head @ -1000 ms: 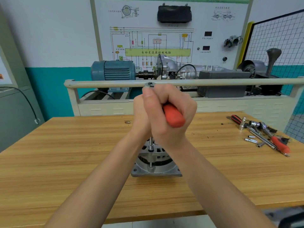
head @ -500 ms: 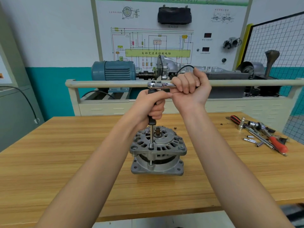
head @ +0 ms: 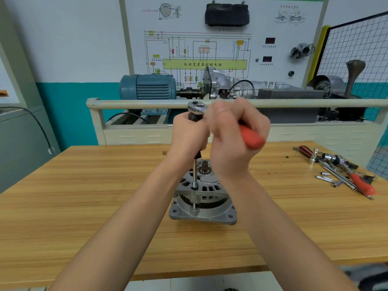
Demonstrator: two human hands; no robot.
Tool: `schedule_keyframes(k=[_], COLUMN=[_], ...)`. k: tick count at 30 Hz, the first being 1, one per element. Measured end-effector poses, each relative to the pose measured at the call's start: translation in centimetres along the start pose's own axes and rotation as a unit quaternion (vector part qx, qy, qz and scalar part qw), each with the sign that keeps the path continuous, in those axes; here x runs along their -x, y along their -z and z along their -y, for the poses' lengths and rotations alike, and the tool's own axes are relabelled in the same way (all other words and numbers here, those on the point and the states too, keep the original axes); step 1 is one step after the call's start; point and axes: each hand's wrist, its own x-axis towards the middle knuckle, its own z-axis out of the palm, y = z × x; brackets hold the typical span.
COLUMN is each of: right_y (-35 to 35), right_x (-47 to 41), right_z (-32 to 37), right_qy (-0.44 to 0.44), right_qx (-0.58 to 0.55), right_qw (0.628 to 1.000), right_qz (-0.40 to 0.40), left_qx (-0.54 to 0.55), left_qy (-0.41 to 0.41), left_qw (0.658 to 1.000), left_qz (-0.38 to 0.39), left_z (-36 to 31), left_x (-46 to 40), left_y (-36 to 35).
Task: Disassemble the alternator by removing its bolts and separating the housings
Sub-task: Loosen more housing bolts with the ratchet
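Alternator (head: 202, 198) sits upright mid-table (head: 84, 206) while the left hand (head: 189, 133) grips the extension (head: 195, 171) to keep the socket square on 1 bolt, right hand (head: 233, 139) wrapped round the ratchet (head: 251, 137) handle for leverage.

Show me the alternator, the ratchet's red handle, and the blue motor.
alternator (head: 206, 214): head view, lower housing flange.
red handle (head: 251, 138): head view, free end.
blue motor (head: 151, 87): head view, finned body.

Ratchet handle (head: 251, 137) red; alternator (head: 202, 198) silver-grey; table (head: 84, 206) striped light wood.
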Motion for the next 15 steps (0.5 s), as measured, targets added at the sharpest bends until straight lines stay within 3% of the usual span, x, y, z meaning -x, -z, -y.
schedule_keyframes(k=[1, 4, 7, 10, 12, 15], right_y=[0.7, 2.8, 5.1, 6.0, 5.7, 4.9], right_x=[-0.6, -2.7, -4.0, -4.7, -4.7, -3.8], right_z=[0.1, 0.2, -1.1, -2.4, -2.3, -1.2], right_qy=[0.002, -0.117, -0.243, -0.298, -0.29, -0.234], right_qx=[-0.022, -0.189, -0.337, -0.384, -0.358, -0.358], right_qw=[0.999, 0.97, 0.887, 0.828, 0.843, 0.88], right_qz=[-0.041, -0.101, -0.203, -0.28, -0.279, -0.206], left_qx=[0.016, 0.075, 0.073, 0.046, 0.033, 0.036], left_qy=[0.009, 0.035, 0.065, 0.089, 0.093, 0.073], left_qw=[1.0, 0.992, 0.974, 0.97, 0.977, 0.987], left_qz=[0.004, 0.099, 0.202, 0.221, 0.191, 0.135], left_z=[-0.2, 0.0, -0.1, -0.3, -0.3, 0.1], left_x=[0.0, -0.4, -0.7, -0.8, -0.7, -0.8], left_y=[0.2, 1.2, 1.9, 1.6, 1.4, 1.2])
